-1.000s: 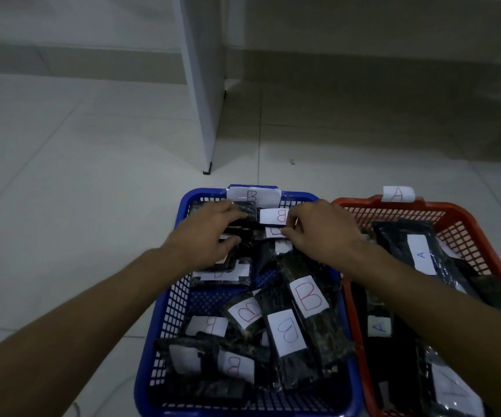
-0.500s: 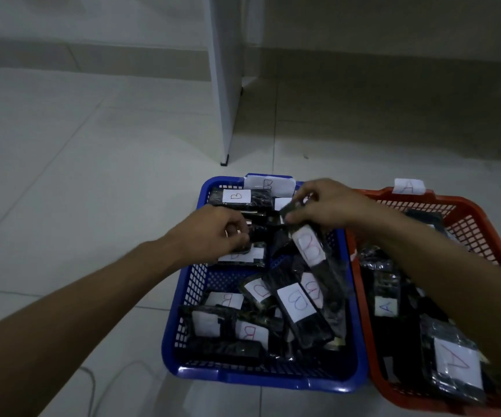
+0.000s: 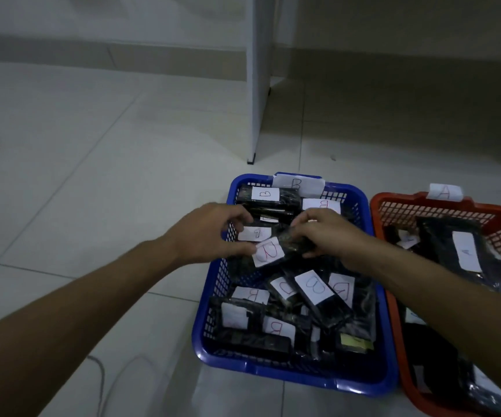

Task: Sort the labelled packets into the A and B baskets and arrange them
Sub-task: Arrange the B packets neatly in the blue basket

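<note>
Item: red-lettered B packet point(image 3: 268, 251), now held over the middle of the blue B basket point(image 3: 291, 376), lower than half a second ago. Our left hand point(image 3: 210, 233) pinches its label end; our right hand point(image 3: 327, 233) grasps its dark body. We judge placement imminent; arranging continues.

The red basket point(image 3: 399, 206) ran off the right and bottom edges; the right forearm point(image 3: 441, 293) covered part of its packets; the right hand point(image 3: 330, 233) hid most of the dark packet point(image 3: 291, 246) it gripped; several labels in the blue basket point(image 3: 213, 296) were too blurred or overlapped to read.
</note>
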The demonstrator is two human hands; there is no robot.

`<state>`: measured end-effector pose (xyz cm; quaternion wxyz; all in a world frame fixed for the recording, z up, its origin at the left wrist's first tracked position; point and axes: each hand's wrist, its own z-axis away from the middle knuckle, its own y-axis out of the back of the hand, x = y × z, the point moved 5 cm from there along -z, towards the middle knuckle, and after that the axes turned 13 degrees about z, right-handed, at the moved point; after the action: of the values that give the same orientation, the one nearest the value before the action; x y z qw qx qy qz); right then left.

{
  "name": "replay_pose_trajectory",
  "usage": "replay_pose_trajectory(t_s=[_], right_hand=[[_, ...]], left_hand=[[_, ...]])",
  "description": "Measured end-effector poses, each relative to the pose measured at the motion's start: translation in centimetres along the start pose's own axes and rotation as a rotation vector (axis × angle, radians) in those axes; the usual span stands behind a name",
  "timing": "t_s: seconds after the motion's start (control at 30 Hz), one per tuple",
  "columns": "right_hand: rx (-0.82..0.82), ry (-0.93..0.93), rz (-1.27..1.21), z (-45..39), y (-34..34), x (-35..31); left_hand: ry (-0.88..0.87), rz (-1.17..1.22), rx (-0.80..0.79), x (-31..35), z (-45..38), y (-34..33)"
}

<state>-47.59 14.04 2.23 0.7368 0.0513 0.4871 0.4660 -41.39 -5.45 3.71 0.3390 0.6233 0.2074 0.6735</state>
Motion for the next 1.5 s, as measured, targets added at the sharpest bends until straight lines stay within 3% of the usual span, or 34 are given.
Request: replay_pose_trajectory(t_s=[0.13, 0.37, 0.57, 0.73, 0.8, 0.93, 1.07, 1.17, 1.3, 1.5], right_hand=[[0.023, 0.149, 0.636, 0.6, 0.0, 0.2], [-0.090, 0.053, 1.000, 3.2, -0.5, 1.0], [-0.191, -0.058, 0.992, 4.6, 5.3, -1.3], [0.102, 0.104, 1.046, 2.8, 7.7, -2.7], [0.201, 0.233, 0.989, 1.6, 6.1, -2.4], [0.288, 0.379, 0.819, -0.1, 3.5, -1.8], [0.365, 0.531, 0.917, -1.0, 1.0, -3.3], [0.404, 0.613, 1.006, -1.8, -1.3, -4.8], [0.307, 0.624, 0.978, -3.2, -3.9, -5.6], [0.255, 0.608, 0.935, -4.4, -4.5, -5.0]], left_hand=[[-0.068, -0.179, -0.131, 0.0, -0.2, -2.8], [-0.144, -0.269, -0.171, 0.6, -1.7, -5.3], [-0.168, -0.335, -0.209, 0.9, -2.0, -6.1], [-0.146, -0.312, -0.268, 0.9, -2.1, -5.5], [-0.144, -0.299, -0.195, 1.1, -2.3, -4.9], [-0.097, -0.302, 0.143, 1.3, -2.7, -2.2], [-0.011, -0.194, 0.342, -0.4, -2.4, 0.3], [0.039, -0.088, 0.415, -1.9, -2.2, 1.0], [0.108, 0.114, 0.506, -3.4, -2.0, 1.1], [0.086, 0.138, 0.453, -3.7, -2.2, 0.5]])
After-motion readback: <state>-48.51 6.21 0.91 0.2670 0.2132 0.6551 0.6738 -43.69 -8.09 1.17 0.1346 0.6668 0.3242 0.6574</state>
